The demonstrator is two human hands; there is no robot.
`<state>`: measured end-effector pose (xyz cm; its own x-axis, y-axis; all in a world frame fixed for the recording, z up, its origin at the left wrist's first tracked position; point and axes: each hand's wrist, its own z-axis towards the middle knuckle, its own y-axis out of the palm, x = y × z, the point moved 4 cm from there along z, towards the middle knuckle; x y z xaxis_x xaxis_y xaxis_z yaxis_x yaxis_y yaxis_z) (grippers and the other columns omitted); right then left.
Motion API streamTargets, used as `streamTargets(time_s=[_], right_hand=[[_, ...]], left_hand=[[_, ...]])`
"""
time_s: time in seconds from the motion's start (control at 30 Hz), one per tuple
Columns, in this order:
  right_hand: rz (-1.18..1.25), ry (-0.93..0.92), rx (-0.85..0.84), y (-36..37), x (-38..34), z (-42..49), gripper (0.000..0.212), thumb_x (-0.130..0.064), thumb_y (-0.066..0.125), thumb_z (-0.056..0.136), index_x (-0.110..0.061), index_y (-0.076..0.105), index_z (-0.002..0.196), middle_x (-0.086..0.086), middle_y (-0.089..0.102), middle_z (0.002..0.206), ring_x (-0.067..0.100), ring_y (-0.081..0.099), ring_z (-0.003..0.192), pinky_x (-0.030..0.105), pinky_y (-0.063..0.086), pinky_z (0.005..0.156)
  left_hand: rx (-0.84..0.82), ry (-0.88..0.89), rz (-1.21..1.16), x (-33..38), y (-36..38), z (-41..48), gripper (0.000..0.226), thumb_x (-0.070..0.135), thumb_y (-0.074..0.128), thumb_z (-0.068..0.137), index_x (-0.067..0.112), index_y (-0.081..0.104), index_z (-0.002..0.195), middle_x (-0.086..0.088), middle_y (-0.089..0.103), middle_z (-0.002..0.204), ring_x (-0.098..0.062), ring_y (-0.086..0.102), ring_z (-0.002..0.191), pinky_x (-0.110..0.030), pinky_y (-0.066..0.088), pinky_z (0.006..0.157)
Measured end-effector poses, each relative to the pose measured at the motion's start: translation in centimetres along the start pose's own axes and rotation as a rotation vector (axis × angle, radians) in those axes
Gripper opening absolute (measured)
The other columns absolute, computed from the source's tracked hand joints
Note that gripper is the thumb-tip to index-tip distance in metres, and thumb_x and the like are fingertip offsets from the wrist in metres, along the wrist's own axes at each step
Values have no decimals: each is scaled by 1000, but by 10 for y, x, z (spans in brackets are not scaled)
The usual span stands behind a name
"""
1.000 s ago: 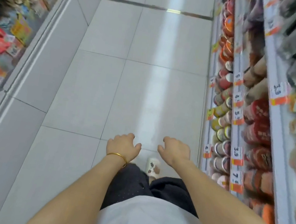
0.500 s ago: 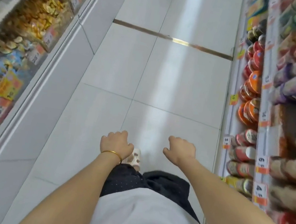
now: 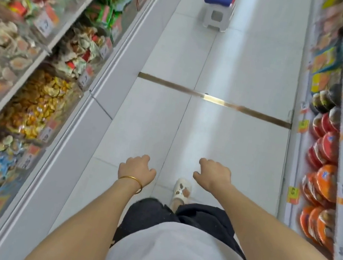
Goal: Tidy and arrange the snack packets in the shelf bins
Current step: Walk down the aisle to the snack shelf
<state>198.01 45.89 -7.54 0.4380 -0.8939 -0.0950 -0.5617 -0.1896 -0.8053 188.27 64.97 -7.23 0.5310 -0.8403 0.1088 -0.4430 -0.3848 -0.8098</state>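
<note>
My left hand (image 3: 136, 170), with a gold bangle at the wrist, hangs in front of me over the aisle floor, fingers loosely curled and holding nothing. My right hand (image 3: 214, 174) hangs beside it, also loosely curled and empty. Clear shelf bins (image 3: 77, 7) full of small snack packets line the left side; a bin of yellow packets (image 3: 39, 101) lies level with a point just ahead of my hands. Neither hand touches a bin or a packet.
A white stool with a blue seat (image 3: 219, 5) stands in the aisle far ahead. Shelves of round red and orange tubs (image 3: 323, 181) run along the right. A metal strip (image 3: 215, 100) crosses the tiled floor. My foot in a white clog (image 3: 181, 192) is below my hands.
The view has advanced down the aisle: the metal floor strip is nearer, the stool has come into sight, and the left bins have slid closer. Both hands stay empty and loosely curled.
</note>
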Motion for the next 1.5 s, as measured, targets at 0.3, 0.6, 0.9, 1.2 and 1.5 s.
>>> streamTargets(time_s=[0.3,0.6,0.9,1.2,1.5], right_hand=[[-4,-3,-4,-152,29,200,35,-31,41,91,-16,50,121,3,58,116,26,56,102,31,39,72],[39,24,42,-311,42,424,29,-29,46,89,-19,56,114,1,61,109,23,59,95,31,47,71],[76,17,40,-448,78,631,27,-28,45,91,-18,58,111,0,62,106,22,60,94,29,43,67],[17,-61,17,-612,110,809,30,-29,45,90,-19,55,116,0,59,115,23,57,103,30,43,74],[-7,-66,-1,-724,110,994,31,-31,46,91,-19,55,117,2,59,118,24,57,104,30,43,75]], left_hand=[[5,-43,-183,58,-137,200,40,38,44,90,20,48,125,-5,59,123,-25,53,111,-37,41,89],[7,-49,-236,92,-282,426,36,33,47,90,20,50,123,-3,60,122,-24,55,108,-36,45,88],[-16,-49,-238,157,-413,632,31,31,47,90,19,51,118,-3,60,117,-24,55,105,-34,45,85],[51,-99,-347,225,-552,798,35,34,48,89,19,50,122,-5,59,122,-26,55,106,-39,47,90],[16,-114,-356,251,-651,988,33,37,45,91,19,50,118,-5,59,120,-27,55,107,-39,45,91]])
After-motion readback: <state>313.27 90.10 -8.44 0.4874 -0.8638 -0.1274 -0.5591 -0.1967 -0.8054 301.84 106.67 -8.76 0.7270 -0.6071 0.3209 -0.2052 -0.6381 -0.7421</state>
